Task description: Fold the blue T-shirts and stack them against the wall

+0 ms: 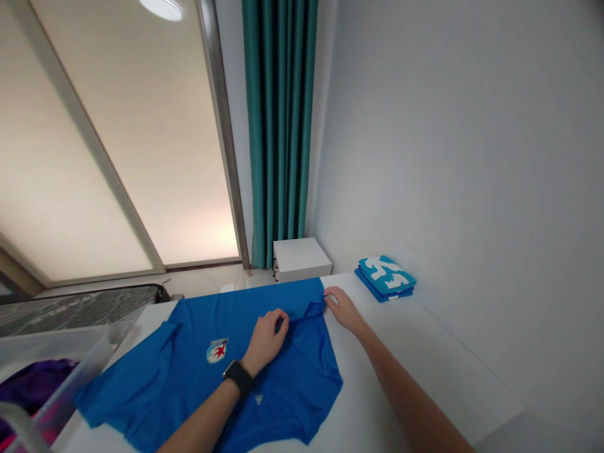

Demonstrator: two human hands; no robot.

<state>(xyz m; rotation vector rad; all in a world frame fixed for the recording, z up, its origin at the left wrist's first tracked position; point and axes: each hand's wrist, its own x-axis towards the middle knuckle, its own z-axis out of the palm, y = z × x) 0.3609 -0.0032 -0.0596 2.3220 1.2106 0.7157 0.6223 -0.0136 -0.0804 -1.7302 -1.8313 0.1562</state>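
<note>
A blue short-sleeved shirt (198,352) lies spread over the white table (377,352), with a round red-and-white badge on its chest. Its neck end points toward me, and the far edge reaches the table's back. My left hand (268,340), wearing a dark watch, rests over the shirt's middle with fingers curled closed, pinching a fold of its cloth. At the shirt's far right corner, my right hand (342,307) pinches the edge between thumb and fingers. Part of the shirt is hidden beneath my left forearm.
Folded blue-and-white cloths (385,277) are stacked at the table's back right, by the wall. A clear plastic bin (89,358) with purple and pink clothes stands at left. Beyond the table are a white cabinet (302,255), a green curtain (280,138) and frosted sliding doors (155,157).
</note>
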